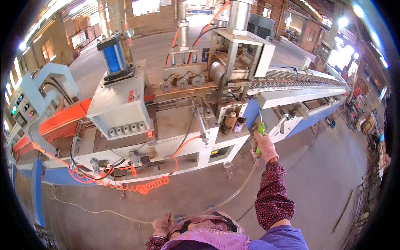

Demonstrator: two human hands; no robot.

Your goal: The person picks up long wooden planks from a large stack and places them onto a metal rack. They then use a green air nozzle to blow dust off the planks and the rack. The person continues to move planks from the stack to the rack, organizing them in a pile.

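My right hand [266, 146], in a pale pinkish glove, is wrapped round a green air blow gun [261, 128]. The gun's thin nozzle points up and away, beside the machine [166, 125]. A clear hose [237, 191] hangs from the gun's lower end and curves back toward my waist. My left hand [163, 225], also gloved, is closed low in front of me, where the hose runs into it and out on the other side. Just left of the gun, a brown bottle [230, 120] and a small jar [239, 125] stand on the machine's ledge.
The long machine carries rollers [182, 83], a blue cylinder [113, 58] and a chain conveyor [300, 83] running far right. An orange coiled hose [143, 186] hangs along its front. A control panel [21, 109] stands at far left. The clear hose also trails across the floor [104, 200].
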